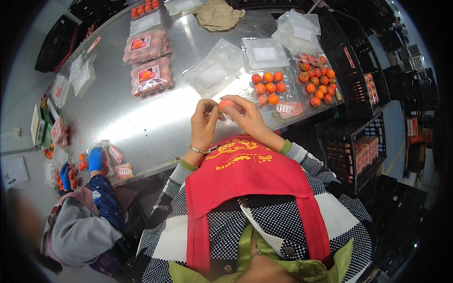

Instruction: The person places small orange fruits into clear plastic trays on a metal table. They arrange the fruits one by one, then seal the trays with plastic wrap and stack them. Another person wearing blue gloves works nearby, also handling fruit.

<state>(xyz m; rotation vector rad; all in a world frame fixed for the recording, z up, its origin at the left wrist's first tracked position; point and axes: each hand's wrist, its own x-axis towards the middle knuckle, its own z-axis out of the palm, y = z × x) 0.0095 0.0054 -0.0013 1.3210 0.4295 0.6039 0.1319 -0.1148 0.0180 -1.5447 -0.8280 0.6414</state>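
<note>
Over the near edge of the steel table, my right hand holds an orange-red persimmon. My left hand, with a bracelet at the wrist, has its thumb and fingers bent close beside the fruit. Whether its fingertips pinch anything cannot be seen. To the right, a clear plastic tray carries rows of persimmons. A sheet of small stickers lies at its near edge. Farther right is a cluster of loose persimmons, some with brown-green calyxes.
Empty clear trays and a white-padded tray lie ahead. Closed, labelled fruit packs stand left of them, near a beige cloth. At far left a co-worker's blue-gloved hand handles fruit. Black crates stand at right.
</note>
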